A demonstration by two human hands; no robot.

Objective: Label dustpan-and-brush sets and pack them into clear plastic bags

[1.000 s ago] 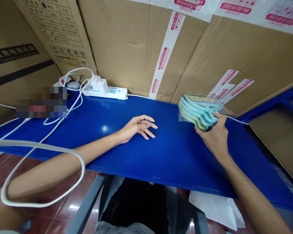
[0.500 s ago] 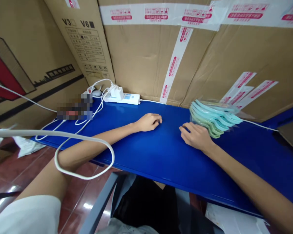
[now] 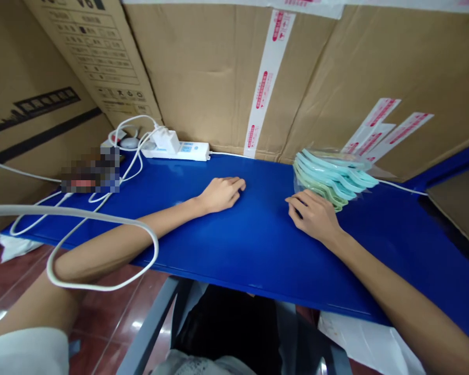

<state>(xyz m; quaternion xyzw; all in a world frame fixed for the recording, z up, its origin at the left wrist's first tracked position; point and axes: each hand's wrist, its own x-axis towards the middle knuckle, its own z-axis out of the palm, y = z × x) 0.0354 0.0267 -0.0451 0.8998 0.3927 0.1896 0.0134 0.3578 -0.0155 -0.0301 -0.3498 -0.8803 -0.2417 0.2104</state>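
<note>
My left hand (image 3: 222, 195) rests on the blue table (image 3: 226, 250), its fingers loosely bent with nothing in them. Across from it, my right hand (image 3: 316, 215) lies palm down, fingers apart and slightly curled, also holding nothing. Just beyond the right hand is a stack of wavy light-blue and green plastic pieces (image 3: 336, 174) in clear wrapping. The hand overlaps the stack's near edge in the view; whether they touch I cannot tell. A bare stretch of tabletop separates the two hands.
At the back left sits a white power strip (image 3: 193, 151) with a plug (image 3: 166, 139) and tangled white cables. A thick white cable (image 3: 101, 212) loops in front of my left forearm. Cardboard (image 3: 203, 78) with tape walls the back. A blurred-out item (image 3: 89, 174) lies far left.
The view has tilted down and shifted a little to the right. My left fingers have straightened slightly. My right hand appears slightly closer to the wrapped stack.
</note>
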